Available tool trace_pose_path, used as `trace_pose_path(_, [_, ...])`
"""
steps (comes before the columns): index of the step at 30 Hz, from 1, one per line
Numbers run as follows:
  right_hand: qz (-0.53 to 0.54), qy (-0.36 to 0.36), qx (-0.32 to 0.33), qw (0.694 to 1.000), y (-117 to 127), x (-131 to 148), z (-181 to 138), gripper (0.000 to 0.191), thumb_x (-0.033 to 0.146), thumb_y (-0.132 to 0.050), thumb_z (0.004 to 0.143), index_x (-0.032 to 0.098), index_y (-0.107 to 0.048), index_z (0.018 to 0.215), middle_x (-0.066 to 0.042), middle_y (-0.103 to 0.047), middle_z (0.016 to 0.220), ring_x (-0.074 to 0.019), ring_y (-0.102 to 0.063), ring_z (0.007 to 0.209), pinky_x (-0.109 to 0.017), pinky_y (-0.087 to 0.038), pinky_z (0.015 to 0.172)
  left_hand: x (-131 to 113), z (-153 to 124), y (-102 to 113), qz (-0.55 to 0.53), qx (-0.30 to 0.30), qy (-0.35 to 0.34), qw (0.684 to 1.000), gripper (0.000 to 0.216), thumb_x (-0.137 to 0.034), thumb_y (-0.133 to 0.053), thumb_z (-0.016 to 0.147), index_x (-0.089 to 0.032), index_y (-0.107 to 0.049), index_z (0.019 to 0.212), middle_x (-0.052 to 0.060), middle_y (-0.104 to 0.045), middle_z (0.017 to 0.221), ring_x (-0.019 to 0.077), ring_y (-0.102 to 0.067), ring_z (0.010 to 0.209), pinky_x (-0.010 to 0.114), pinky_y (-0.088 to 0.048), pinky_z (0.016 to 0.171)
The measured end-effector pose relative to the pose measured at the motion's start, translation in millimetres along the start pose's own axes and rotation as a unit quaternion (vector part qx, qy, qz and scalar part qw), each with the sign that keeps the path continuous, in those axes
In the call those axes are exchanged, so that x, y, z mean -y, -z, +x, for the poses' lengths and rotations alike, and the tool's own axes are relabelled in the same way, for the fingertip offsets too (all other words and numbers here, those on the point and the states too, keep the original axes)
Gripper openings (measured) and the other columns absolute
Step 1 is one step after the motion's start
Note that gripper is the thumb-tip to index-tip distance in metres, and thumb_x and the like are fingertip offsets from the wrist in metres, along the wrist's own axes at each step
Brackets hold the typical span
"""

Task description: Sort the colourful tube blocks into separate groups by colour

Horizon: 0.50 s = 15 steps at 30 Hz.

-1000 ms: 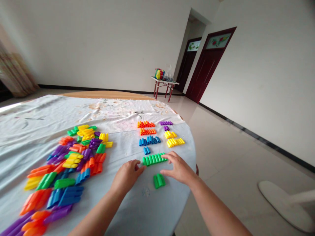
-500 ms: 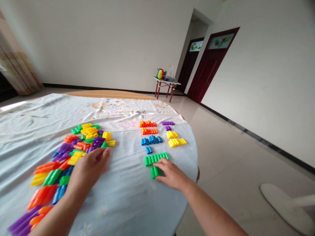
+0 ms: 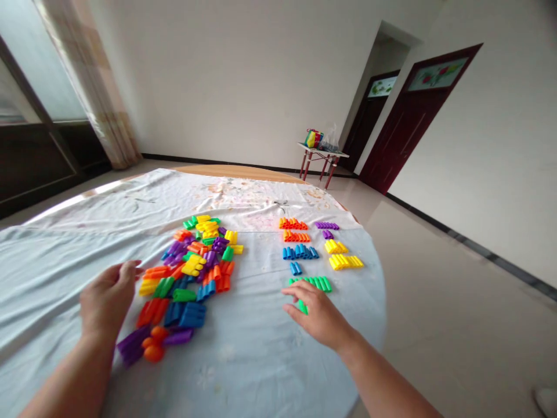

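Beside the left edge of a mixed pile of plastic tube blocks (image 3: 187,296) is my left hand (image 3: 108,296), its fingers loosely bent and slightly apart. I see nothing in it. The fingertips are close to orange blocks (image 3: 157,271); whether they touch is unclear. My right hand (image 3: 319,310) hovers over or rests by a small green block (image 3: 303,306), fingers apart and covering part of it. Just beyond lies a row of green blocks (image 3: 321,284). Farther back are blue blocks (image 3: 301,252), orange blocks (image 3: 293,224), yellow blocks (image 3: 346,262) and purple blocks (image 3: 326,226), grouped by colour.
A pale flowered cloth (image 3: 243,360) covers the round table, wrinkled at the left. The table's curved edge runs close to my right forearm. By the far wall stands a small side table (image 3: 324,152) with bags on it. Dark red doors (image 3: 418,116) are at the right.
My left hand has moved from over the pile to its left side. My right hand's fingers have spread near the green blocks. The view has turned left.
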State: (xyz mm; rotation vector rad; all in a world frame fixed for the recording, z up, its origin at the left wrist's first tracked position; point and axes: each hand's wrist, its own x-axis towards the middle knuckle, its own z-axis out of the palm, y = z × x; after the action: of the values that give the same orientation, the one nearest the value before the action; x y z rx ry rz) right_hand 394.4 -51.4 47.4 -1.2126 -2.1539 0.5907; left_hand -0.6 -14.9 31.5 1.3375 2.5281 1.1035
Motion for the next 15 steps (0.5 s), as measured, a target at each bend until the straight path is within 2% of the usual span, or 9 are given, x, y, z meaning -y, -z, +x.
trace_pose_path(4, [0.017,0.043,0.052,0.998,-35,21,28,0.025,0.024,-0.06,0.08,0.021,-0.062,0.105,-0.004,-0.061,0.095,-0.0142,-0.057,0.081,-0.028,-0.047,0.08,5,-4,-2,-0.054,0.053,0.026,0.997,0.041,-0.043,-0.042,0.079,-0.017,-0.064,0.102,0.002,-0.069,0.085,0.0153,-0.061,0.083,0.02,-0.042,0.069])
trace_pose_path(10, [0.024,0.069,0.022,0.997,-81,35,79,0.026,0.019,-0.061,0.077,0.02,-0.061,0.103,-0.005,-0.06,0.1,-0.0167,-0.055,0.097,-0.03,-0.042,0.09,12,-1,0,-0.116,0.067,0.042,0.99,0.038,-0.043,-0.045,0.077,-0.018,-0.063,0.099,0.0,-0.068,0.081,0.0166,-0.06,0.082,0.021,-0.043,0.069])
trace_pose_path(15, [0.036,-0.011,0.006,0.999,-110,48,119,0.028,0.033,-0.06,0.079,0.017,-0.062,0.102,-0.006,-0.062,0.09,-0.0165,-0.059,0.081,-0.03,-0.048,0.078,16,4,-1,-0.153,0.08,0.051,0.984,0.038,-0.042,-0.045,0.078,-0.016,-0.062,0.1,0.0,-0.067,0.078,0.0156,-0.061,0.075,0.022,-0.045,0.068])
